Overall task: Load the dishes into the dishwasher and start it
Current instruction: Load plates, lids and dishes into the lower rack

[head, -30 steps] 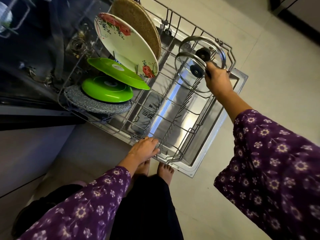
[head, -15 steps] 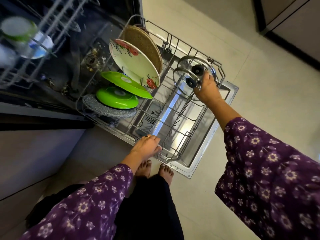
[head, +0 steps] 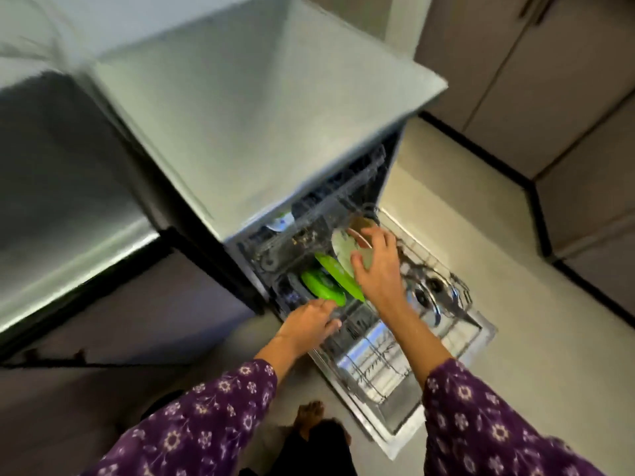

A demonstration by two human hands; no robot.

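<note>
Dishwasher lower rack (head: 379, 367), pulled out: R hand (head: 378, 269) fingers (head: 372, 232) spread wide over white floral plate (head: 343, 250), hold unclear (blur); L hand (head: 305, 324) fingers near-straight on rack's front wire; green plates (head: 338, 280) betw. both hands' fingers; glass lids (head: 426, 297) right of R fingers.

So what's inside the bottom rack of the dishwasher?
A white plate, two green plates and glass lids stand in the rack. The right hand grips the white plate and covers part of it, and the left hand hides the rack's near corner.
</note>
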